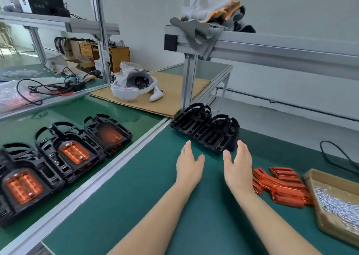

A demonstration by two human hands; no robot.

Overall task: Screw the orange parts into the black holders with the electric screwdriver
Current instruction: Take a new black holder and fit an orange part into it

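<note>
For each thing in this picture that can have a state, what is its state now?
Left hand: open, holds nothing.
Right hand: open, holds nothing.
Empty black holders: stacked, no orange part inside.
Finished holders: orange parts fitted.
Loose orange parts: piled on the mat.
Cardboard box: open, holding screws.

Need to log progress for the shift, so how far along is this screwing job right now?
Done: three black holders on the left bench already carry orange parts. In hand: nothing; the left hand and right hand reach, open, toward the empty holders. Left: that stack, the pile of loose orange parts and the box of screws. No screwdriver is visible.
</note>
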